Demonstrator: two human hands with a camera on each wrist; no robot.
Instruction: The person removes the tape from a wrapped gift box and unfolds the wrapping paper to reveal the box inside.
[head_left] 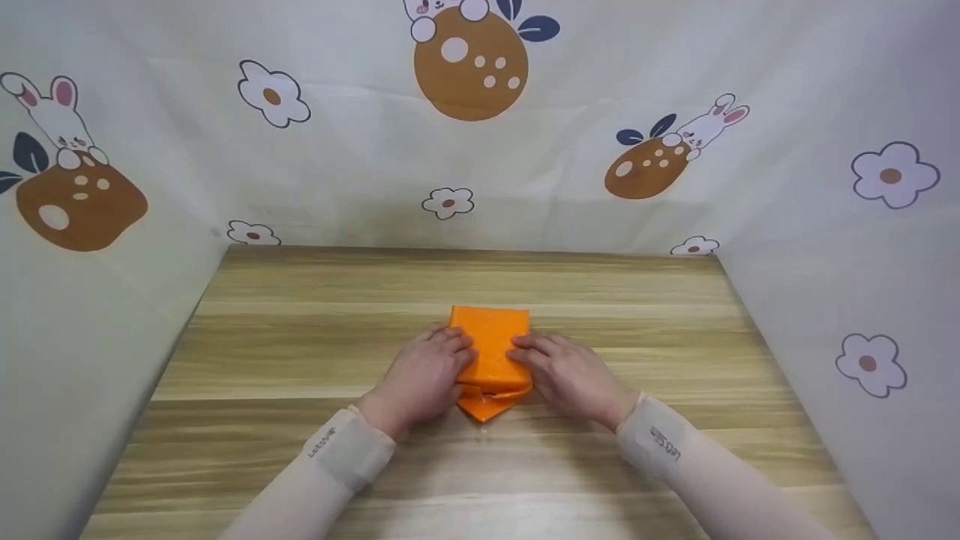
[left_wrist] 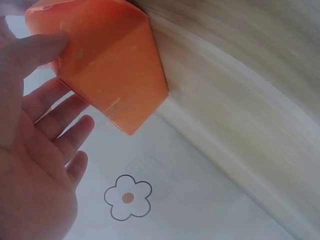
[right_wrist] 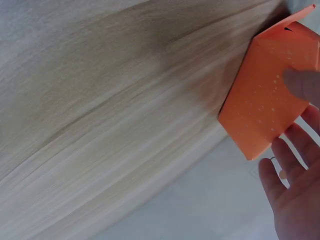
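A folded orange paper box (head_left: pixel 491 345) lies on the wooden table in the head view, with a flat panel on top and a pointed flap (head_left: pixel 484 409) toward the near side. My left hand (head_left: pixel 424 371) holds its left side, fingertips on the top panel. Against the side wall of the box (left_wrist: pixel 115 75) presses the left thumb (left_wrist: pixel 37 52), as the left wrist view shows. From the right, my right hand (head_left: pixel 570 375) grips the opposite side in the same way. Its thumb (right_wrist: pixel 302 85) lies on the speckled side wall (right_wrist: pixel 265 95) in the right wrist view.
The wood-grain table (head_left: pixel 300 322) runs back to a pale cloth (head_left: pixel 360 165) printed with rabbits, brown fruit and flowers. This cloth rises along the back and on both sides. Each wrist wears a pale band (head_left: pixel 349 450) over the sleeve.
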